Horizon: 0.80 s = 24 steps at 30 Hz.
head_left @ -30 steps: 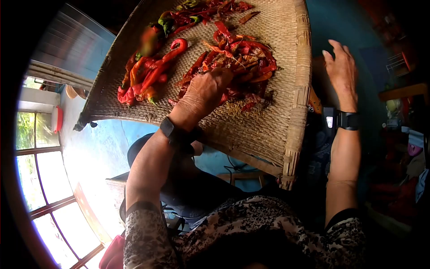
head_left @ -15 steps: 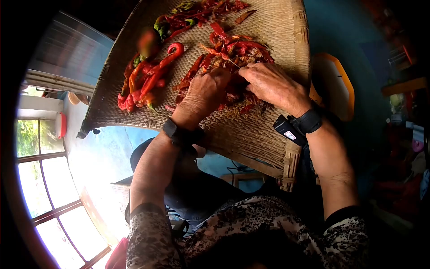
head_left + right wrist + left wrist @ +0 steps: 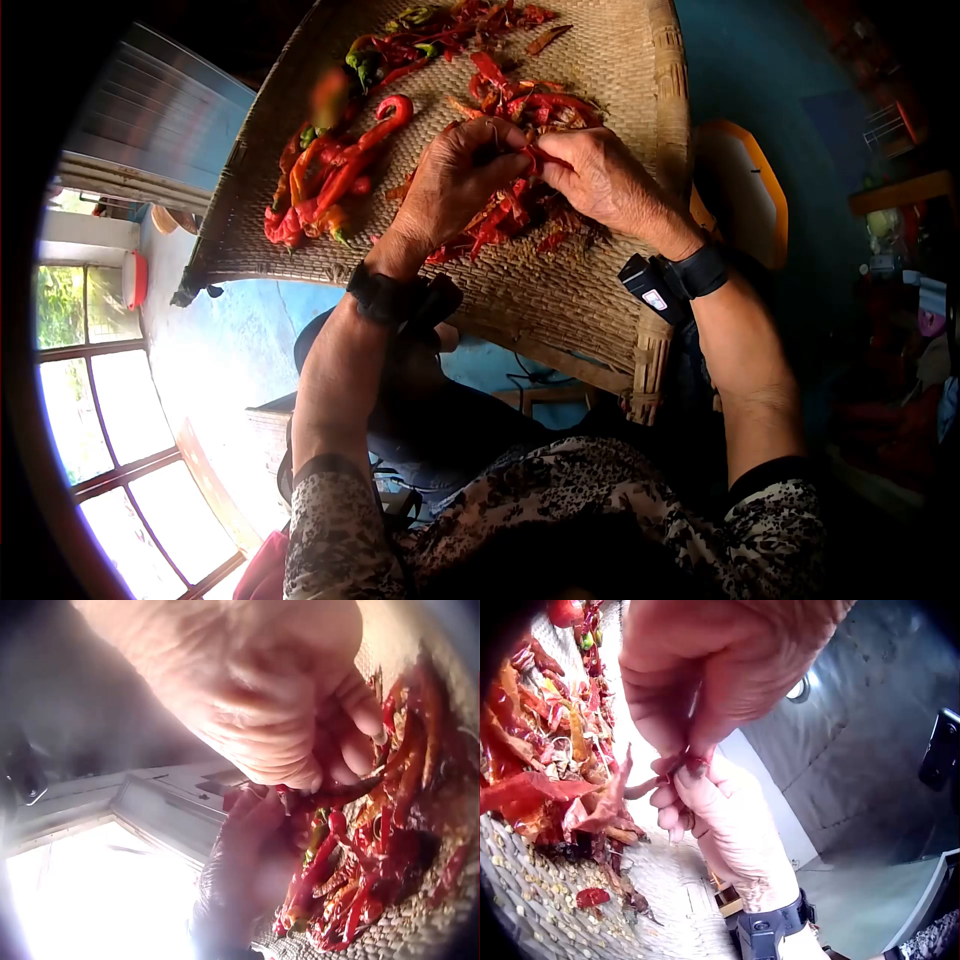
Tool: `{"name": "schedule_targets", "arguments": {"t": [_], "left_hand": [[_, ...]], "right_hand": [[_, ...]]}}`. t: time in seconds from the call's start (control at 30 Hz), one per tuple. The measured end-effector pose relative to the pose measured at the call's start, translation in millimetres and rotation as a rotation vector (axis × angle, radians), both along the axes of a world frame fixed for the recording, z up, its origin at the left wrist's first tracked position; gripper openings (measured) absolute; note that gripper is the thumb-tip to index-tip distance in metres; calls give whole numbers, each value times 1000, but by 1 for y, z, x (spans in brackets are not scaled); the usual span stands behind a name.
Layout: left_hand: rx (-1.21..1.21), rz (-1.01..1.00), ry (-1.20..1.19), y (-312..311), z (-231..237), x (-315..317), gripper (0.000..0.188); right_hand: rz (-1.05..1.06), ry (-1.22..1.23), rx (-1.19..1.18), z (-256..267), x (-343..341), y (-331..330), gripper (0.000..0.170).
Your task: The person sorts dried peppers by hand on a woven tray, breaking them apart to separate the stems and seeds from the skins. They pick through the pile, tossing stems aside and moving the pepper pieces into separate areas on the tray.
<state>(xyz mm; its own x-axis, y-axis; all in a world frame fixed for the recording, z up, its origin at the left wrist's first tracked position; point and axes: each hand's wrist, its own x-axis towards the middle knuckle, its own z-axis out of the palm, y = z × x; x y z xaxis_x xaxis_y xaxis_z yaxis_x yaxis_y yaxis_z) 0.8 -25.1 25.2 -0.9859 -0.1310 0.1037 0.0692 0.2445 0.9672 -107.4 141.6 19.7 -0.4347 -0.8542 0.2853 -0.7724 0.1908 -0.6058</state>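
Observation:
Over a woven tray [image 3: 590, 290], the left hand [image 3: 455, 180] and right hand [image 3: 610, 190] meet fingertip to fingertip. Between them they pinch a small dark red dried pepper [image 3: 341, 793], mostly hidden by the fingers. In the left wrist view, the left hand [image 3: 720, 667] comes in from above and the right hand [image 3: 731, 817] from below. A heap of torn dried red peppers [image 3: 550, 105] lies beneath and behind the hands, with loose seeds [image 3: 555, 900] beside it on the weave.
Glossy red peppers [image 3: 345, 165] lie at the tray's left, and more red and green peppers [image 3: 400, 50] at its far side. A yellow-rimmed container [image 3: 770, 190] stands beyond the tray's right edge. A window [image 3: 110, 400] is at the left.
The right hand has come in from beyond the tray's right side to meet the left. Both hands have since risen slightly off the heap, with a pepper piece pinched between them.

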Motion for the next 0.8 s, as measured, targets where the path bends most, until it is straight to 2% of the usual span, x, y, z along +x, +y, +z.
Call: {"name": "schedule_targets", "arguments": {"t": [0.1,0.13,0.17,0.3,0.37,0.4,0.43,0.47,0.5,0.57,0.6,0.63,0.7,0.73,0.8], "left_hand": [[3,16,14,0,-3,-4,16],[18,19,18,0,-4,-6,16],[19,16,17,0,-4,-7,16],[-93,66,34,-6,-12,-10,16],[-149,60,45,-7,-13,-10,16],[-140,66,40,-6,-12,-9,16],[-131,71,36,-5,-11,-9,15],[-130,70,35,-4,-10,-9,15],[-120,60,52,-2,-9,-10,14],[-108,48,70,2,-7,-12,13],[-72,33,52,6,-7,-12,14],[-37,18,32,9,-6,-13,15],[-27,-4,31,15,-5,-17,15],[46,-15,30,18,-7,-20,16],[121,-25,26,22,-8,-22,16]], "right_hand": [[-51,131,-116,-2,-8,9,11],[-73,104,21,-1,-17,14,11],[-114,205,-141,-1,-22,20,11],[-457,268,-116,27,-57,65,16],[-613,394,5,30,-76,92,17],[-783,477,241,34,-74,100,16],[-873,381,452,40,-74,106,16],[-874,512,406,32,-76,113,21],[-873,642,359,30,-71,114,28],[-734,675,237,26,-65,108,41],[-548,658,64,18,-67,101,39],[-381,411,-46,14,-61,88,36],[-91,130,-125,3,-38,60,23],[-77,-40,-31,10,-20,49,23],[-25,84,-8,5,-9,35,18]]}}
